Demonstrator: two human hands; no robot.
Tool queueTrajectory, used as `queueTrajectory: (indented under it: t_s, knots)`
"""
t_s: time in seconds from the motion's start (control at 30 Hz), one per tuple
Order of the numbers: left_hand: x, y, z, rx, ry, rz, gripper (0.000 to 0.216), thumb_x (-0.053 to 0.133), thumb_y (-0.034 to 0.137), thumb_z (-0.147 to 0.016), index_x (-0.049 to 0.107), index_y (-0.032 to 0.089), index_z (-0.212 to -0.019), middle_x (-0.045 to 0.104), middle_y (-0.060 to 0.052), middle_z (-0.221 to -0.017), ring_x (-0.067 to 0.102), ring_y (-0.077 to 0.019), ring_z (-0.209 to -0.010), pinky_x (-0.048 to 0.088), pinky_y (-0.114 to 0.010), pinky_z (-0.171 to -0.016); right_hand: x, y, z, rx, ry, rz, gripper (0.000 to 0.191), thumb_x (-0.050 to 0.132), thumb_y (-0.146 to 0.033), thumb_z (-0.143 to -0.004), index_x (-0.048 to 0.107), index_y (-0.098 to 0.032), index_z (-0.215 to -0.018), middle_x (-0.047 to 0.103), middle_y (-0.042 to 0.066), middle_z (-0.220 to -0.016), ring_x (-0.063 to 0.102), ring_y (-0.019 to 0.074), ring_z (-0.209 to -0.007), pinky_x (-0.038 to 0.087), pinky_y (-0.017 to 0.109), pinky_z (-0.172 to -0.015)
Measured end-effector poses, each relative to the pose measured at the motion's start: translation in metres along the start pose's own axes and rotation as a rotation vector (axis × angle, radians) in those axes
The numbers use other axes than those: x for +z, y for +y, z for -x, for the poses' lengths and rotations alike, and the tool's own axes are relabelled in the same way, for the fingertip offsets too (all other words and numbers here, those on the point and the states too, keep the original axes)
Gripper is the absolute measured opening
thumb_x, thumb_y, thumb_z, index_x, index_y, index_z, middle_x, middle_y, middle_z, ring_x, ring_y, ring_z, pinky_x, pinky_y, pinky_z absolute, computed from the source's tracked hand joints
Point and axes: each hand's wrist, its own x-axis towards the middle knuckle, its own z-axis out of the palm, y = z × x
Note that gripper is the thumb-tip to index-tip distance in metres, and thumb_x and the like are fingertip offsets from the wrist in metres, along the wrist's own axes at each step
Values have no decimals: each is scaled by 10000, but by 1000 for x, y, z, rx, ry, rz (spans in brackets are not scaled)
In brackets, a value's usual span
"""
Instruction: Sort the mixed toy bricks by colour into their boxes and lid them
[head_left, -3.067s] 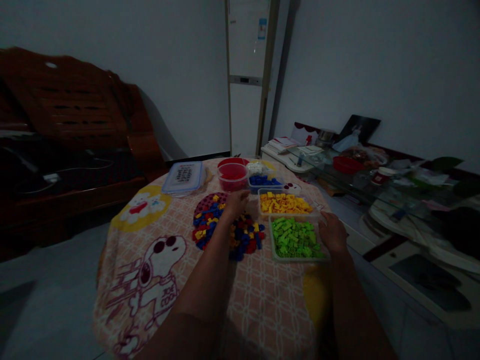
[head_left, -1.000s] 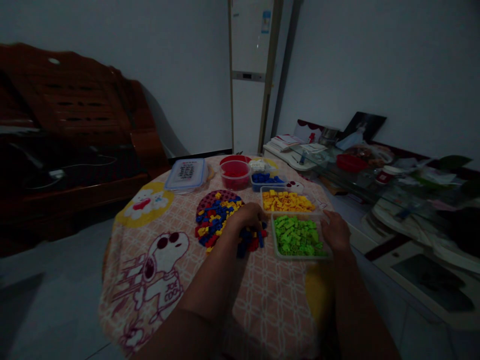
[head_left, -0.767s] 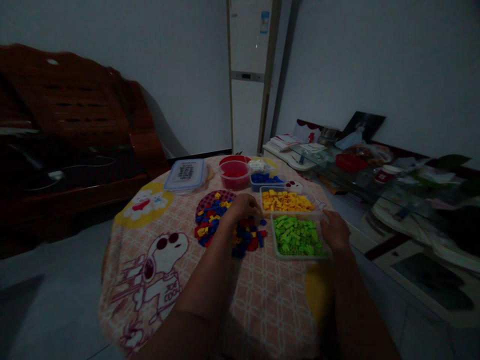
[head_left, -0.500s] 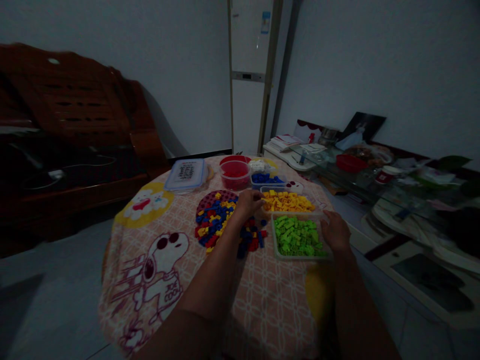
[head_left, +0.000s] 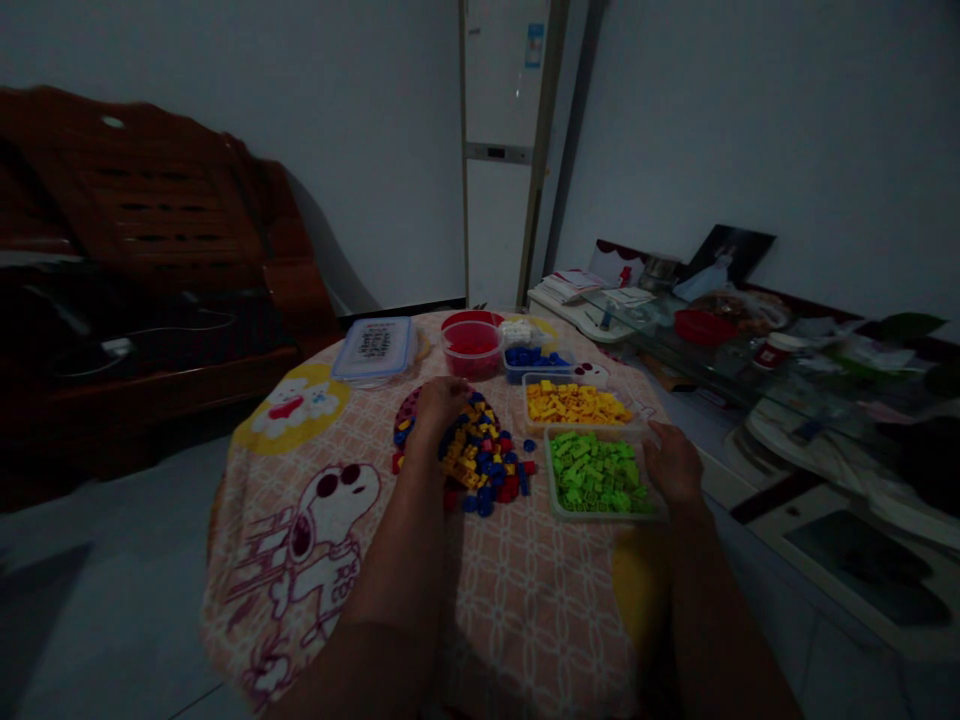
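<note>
Pink patterned tablecloth [head_left: 517, 610]: on your left it carries a white cartoon dog print [head_left: 341, 512]; the shirt lettering runs up to your forearm, and you can't read it surely.
Lidded box: your flat, clear plastic box with a blue-edged lid [head_left: 377, 345] has dark print on top, too small to read.
Left hand [head_left: 442, 405]: fingers bent down over the far-left part of the pile (whether they pinch a piece, you can't tell from here).
Loose pile: your red, blue and yellow plastic toy bricks [head_left: 484, 465] lie heaped partly on a round plum-coloured mat [head_left: 409, 405]. They should be light, stiff, a little slick and hard to break; take each by two opposite sides.
Sorted tubs: beyond sits a round clear tub of red pieces [head_left: 471, 370]; to its right, a rectangular box of blue bricks [head_left: 536, 377], then nearer you a clear box of yellow bricks [head_left: 566, 425] and a clear box of green bricks [head_left: 607, 517]. Their walls probably flex, so hold the rims.
Right hand [head_left: 673, 462]: at the green box's right edge; how firmly it grips, you can't tell.
</note>
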Motion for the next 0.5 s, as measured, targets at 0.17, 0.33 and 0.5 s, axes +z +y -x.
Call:
queueTrajectory:
  t_s: [0.17,0.33,0.5]
  knots:
    - [1,-14,1,-91,-13,-106,322,591,220,-845,761,208,-1119,773,-72,-1045,685,-211,-942,490,-269,-846,1,1,1,0,5,5,431,443,-222,-923,626,-101,-1294,617,172,-1324,587,289,-1183,446,388,-1016]
    - [4,-13,1,-88,-132,-249,267,619,254,-829,782,244,-1041,773,-63,-991,679,-220,-946,479,-264,-827,1,1,1,-4,19,14,421,465,-218,-919,627,-131,-1297,623,162,-1313,592,279,-1183,450,380,-1014]
    - [5,-6,2,-50,-230,-282,275,602,220,-821,778,233,-1031,771,-56,-1010,680,-207,-979,471,-234,-825,-2,-2,1,24,-10,23,423,440,-232,-937,619,-125,-1305,611,154,-1345,580,273,-1206,435,371,-1033]
